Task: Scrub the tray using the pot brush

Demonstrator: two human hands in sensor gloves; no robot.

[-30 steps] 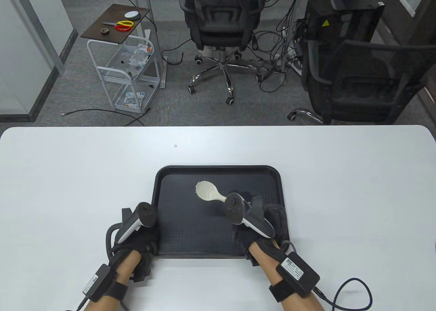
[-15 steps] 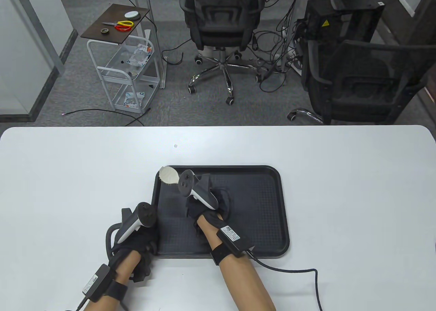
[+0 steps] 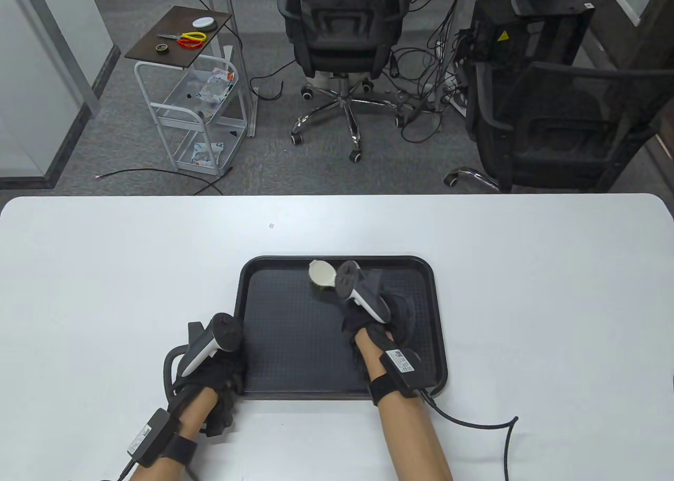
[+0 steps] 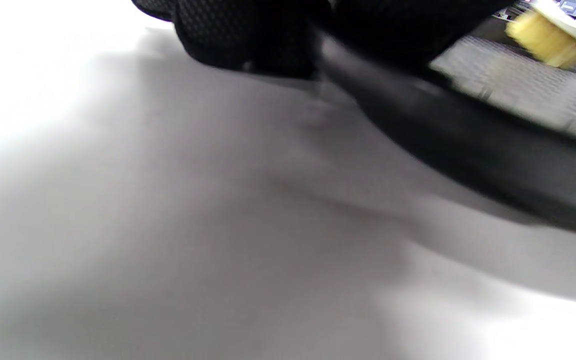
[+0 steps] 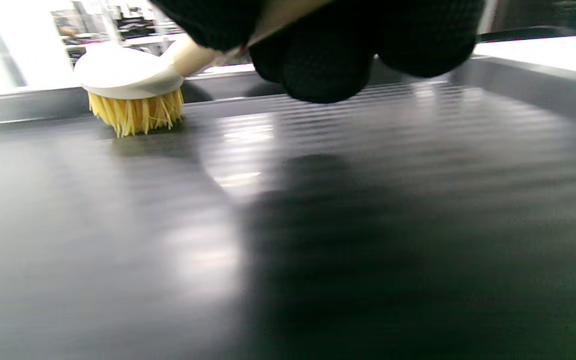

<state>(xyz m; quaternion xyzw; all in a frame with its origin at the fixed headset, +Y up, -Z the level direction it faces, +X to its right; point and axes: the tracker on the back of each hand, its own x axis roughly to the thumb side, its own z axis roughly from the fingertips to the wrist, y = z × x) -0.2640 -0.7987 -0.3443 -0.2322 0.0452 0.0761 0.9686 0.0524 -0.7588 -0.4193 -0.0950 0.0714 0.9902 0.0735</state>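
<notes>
With the right hand (image 3: 376,312) curled round the pot brush (image 3: 322,274), bristles down by the far rim of the black tray (image 3: 426,312) on the table (image 3: 526,270), and the left hand (image 3: 216,362) gripping its near-left corner, firm overlapping strokes would likely scrub best.

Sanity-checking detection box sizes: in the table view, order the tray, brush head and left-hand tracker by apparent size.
1. tray, by far the largest.
2. left-hand tracker.
3. brush head, smallest, partly hidden behind the right hand's tracker, so its rank is less sure.
</notes>
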